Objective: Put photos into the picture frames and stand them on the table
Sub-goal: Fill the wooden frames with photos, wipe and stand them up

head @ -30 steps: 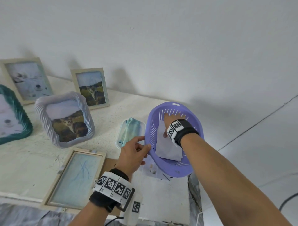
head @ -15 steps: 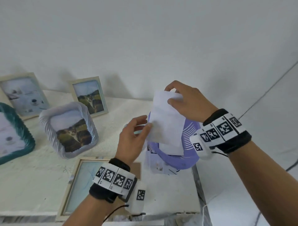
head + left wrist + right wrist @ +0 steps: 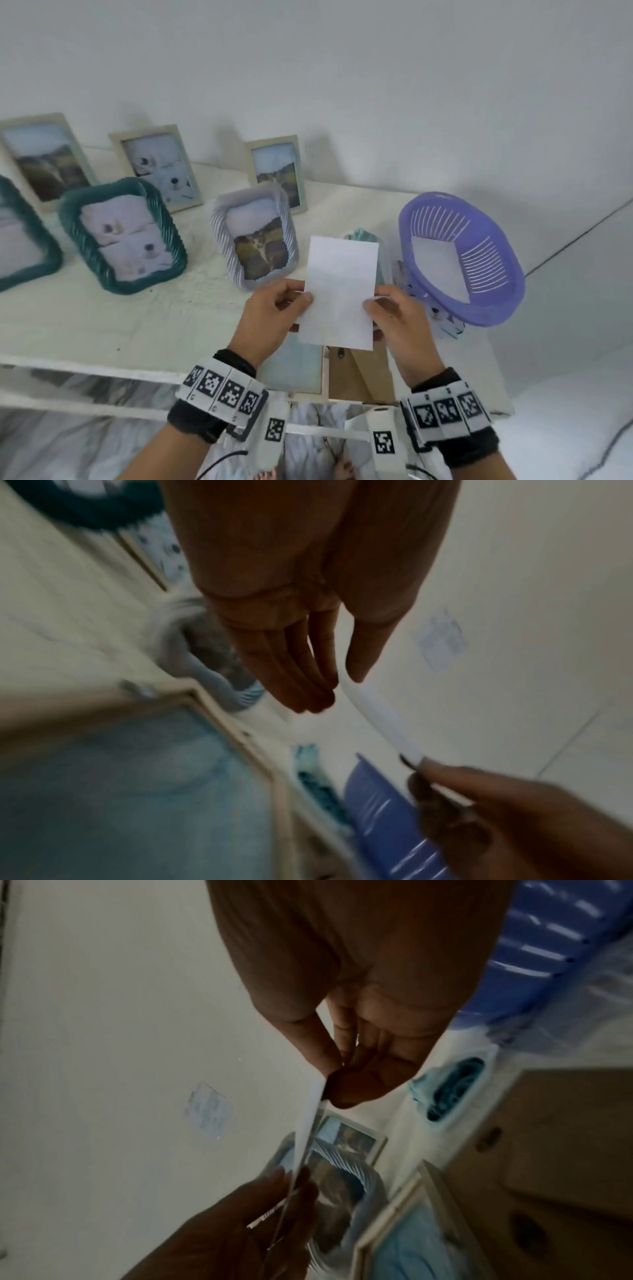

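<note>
The left hand [image 3: 270, 315] and right hand [image 3: 399, 318] each pinch a side edge of the photo [image 3: 340, 291], a light, bendable sheet best held by its edges.

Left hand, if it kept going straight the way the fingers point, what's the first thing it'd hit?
Probably the white ribbed frame, standing just beyond the left hand that pinches the photo; depth is unclear.

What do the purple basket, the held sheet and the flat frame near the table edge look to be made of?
Basket: moulded plastic, slightly glossy, with slotted walls. Sheet: thin photo paper, probably; its white matte back faces the camera and it bows between both hands. Frame: pale wood or a wood-look moulding, cannot tell which; brown board backing lies beside it.
</note>
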